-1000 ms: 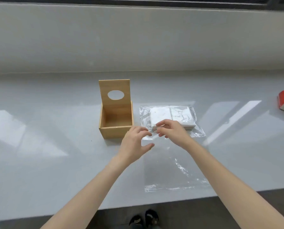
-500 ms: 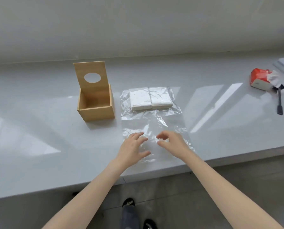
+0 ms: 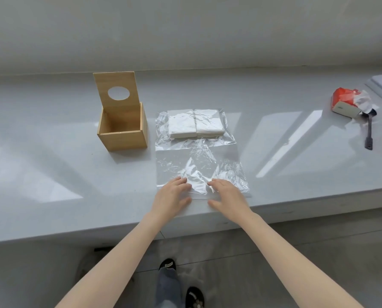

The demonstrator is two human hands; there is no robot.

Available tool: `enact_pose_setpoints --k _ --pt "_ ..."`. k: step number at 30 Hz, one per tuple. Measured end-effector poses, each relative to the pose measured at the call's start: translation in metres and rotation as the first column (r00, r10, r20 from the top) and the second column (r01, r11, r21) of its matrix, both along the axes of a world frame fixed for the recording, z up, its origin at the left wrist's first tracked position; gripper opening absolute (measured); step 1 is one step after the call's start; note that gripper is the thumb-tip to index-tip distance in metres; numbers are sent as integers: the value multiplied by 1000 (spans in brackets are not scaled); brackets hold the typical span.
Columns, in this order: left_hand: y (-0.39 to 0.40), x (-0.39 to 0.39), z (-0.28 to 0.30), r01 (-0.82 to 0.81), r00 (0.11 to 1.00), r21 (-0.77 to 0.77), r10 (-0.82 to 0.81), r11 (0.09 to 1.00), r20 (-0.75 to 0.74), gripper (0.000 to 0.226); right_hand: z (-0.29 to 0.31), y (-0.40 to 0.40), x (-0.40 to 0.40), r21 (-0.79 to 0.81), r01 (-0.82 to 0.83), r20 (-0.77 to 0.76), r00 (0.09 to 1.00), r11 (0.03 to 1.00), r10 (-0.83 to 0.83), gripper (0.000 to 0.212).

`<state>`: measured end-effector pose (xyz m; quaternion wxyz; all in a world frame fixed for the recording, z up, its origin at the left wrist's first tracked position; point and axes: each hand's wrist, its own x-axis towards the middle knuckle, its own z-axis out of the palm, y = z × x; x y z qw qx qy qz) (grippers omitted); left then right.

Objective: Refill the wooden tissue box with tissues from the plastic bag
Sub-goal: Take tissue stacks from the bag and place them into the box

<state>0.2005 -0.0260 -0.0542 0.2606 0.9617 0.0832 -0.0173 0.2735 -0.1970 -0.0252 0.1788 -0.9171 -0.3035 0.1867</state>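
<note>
Glossy grey counter (image 3: pixel 52 174) under crinkled clear plastic bag (image 3: pixel 199 161), square wooden tissue box (image 3: pixel 122 127)

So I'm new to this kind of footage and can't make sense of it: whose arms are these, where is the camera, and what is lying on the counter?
There is no machine here. A person wears a wide-angle camera on the head, looking down at their own two bare arms. The left hand and right hand lie flat and open on the near end of a clear plastic bag, gripping nothing. At the bag's far end sit white folded tissues. Left of the bag stands the wooden tissue box, empty, its lid with a round hole tipped up. Far right on the grey counter lie a red and white packet and a dark tool. Below the counter's edge you see the person's feet.
</note>
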Motion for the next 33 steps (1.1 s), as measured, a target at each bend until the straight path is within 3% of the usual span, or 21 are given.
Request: enact_pose_setpoints --k 8,14,18,23,28,33 --pt "-2 4 3 -30 1000 -42 29 999 -8 24 -2 -2 4 24 2 53 999 1000 -3 29" --pt "2 2 1 54 997 5 -54 999 -61 38 -5 1 4 -49 -48 66 997 998 51 39" --pt "-3 -3 2 108 990 73 -114 991 78 16 -8 0 3 -56 -52 102 993 997 58 29" --pt "-7 -6 -1 140 967 191 -175 972 183 33 -12 -2 1 -3 -30 128 991 1000 30 27" --pt "-6 -2 8 102 976 139 -126 985 180 11 -8 -5 4 28 -10 105 994 1000 7 29" --pt "-13 -2 22 29 985 4 -30 1000 172 13 2 -6 5 121 3 115 993 993 -17 39"
